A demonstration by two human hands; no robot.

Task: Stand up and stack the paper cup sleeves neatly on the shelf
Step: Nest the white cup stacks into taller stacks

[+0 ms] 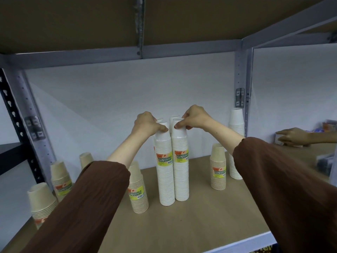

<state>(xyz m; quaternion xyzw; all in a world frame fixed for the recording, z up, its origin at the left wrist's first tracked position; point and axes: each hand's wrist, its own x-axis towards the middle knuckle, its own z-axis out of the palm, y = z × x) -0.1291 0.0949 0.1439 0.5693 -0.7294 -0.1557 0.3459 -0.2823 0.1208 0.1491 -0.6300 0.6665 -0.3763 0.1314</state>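
Head view: left hand [148, 125] pinched the left white cup sleeve [166, 181] at its top; right hand [193, 119] pinched the right white cup sleeve [181, 181] touching it. Neat alignment probably required both kept vertical.

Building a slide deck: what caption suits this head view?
On the shelf, left hand grips left white sleeve, right hand grips right white sleeve, both standing upright together.

You're at a stockroom rack, by the look of it.
Grey slotted metal uprights [243, 79] carry plain board decks, one shelf [200, 225] below you and another deck [73, 24] overhead, against a bare white wall [118, 92]. Wrapped white cup sleeves [180, 179] and brown cup sleeves [218, 181] with "DISPOSABLE TABLEWARE" labels [165, 159] stand in multiples; another person's hand [293, 136] works the next bay.
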